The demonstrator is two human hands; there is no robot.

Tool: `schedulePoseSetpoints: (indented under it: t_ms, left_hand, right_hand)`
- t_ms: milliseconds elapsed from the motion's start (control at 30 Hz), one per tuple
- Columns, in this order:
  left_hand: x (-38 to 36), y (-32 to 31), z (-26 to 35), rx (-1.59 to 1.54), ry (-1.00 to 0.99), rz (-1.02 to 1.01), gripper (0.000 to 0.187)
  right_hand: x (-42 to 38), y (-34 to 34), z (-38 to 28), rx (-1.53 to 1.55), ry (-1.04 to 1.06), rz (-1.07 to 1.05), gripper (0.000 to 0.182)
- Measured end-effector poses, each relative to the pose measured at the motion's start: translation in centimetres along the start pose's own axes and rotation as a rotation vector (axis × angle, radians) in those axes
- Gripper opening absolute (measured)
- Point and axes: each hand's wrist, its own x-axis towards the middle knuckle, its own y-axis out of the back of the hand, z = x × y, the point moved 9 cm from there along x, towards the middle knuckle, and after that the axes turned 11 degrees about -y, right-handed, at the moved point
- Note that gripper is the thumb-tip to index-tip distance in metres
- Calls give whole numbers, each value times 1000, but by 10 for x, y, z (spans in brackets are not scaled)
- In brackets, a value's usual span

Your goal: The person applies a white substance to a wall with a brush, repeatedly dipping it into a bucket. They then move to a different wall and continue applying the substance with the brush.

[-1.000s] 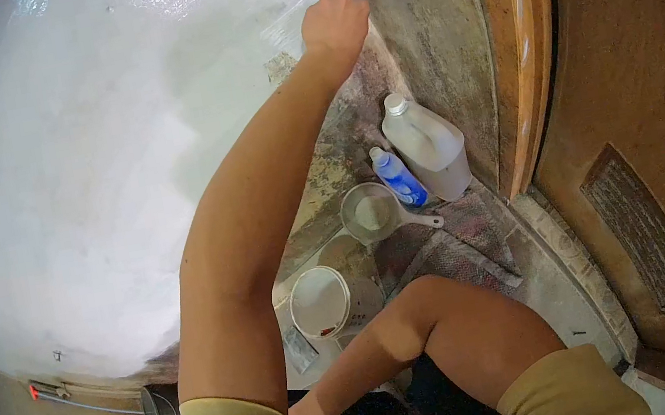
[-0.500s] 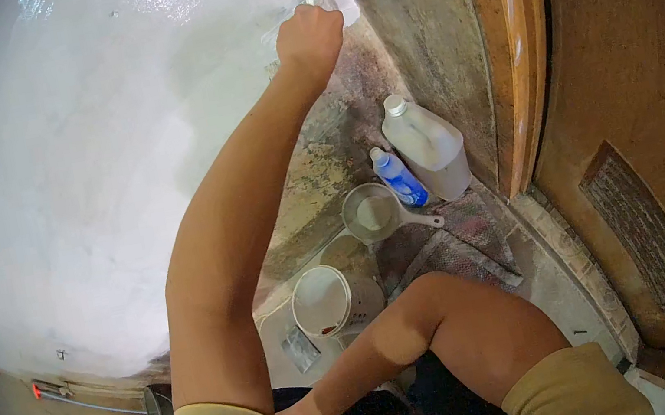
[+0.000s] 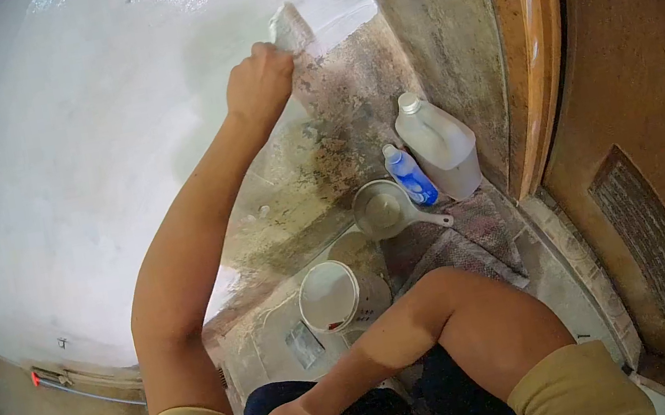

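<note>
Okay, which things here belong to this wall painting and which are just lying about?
In the job:
Brush, in your left hand
Wall, partly coated white
White bucket, probably the paint

Apparently just lying about:
Capped jug
Blue bottle
Dipper, though it might serve
Flat packet
Woven cloth

1. A pale, stained floor [image 3: 271, 336] was seen below the wall.
2. A white bucket [image 3: 375, 293] was stood upright on it, its round top uncovered.
3. A small flat grey packet [image 3: 305, 346] was laid just beside the bucket.
4. A rumpled woven cloth [image 3: 484, 248] was spread nearby, partly covered by a handled pan [image 3: 384, 209].
5. A blue-and-white bottle [image 3: 411, 175] and a larger translucent jug [image 3: 440, 150] were placed side by side near the cloth; their bases were partly hidden.
</note>
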Motion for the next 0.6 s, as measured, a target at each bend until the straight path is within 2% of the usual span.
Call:
schedulePoseSetpoints:
  t_ms: [167,300,367,500,600]
  left_hand:
    - [-40,-7,-27,73,91,-90,21]
    - [-75,1,-36,81,93,-46,20]
    - [-87,1,-41,55,174,-85,20]
    - [-77,-7,-24,-20,220,-53,17]
    - [-32,-16,11,-55,103,61,19]
  right_hand:
    - [-5,3,8,67,-28,20,23]
    - [-9,-8,12,55,-41,9,23]
    - [-11,-6,11,49,-26,-47,25]
    - [-10,-2,10,37,-18,-24,27]
    - [-7,-4,9,22,-40,-91,26]
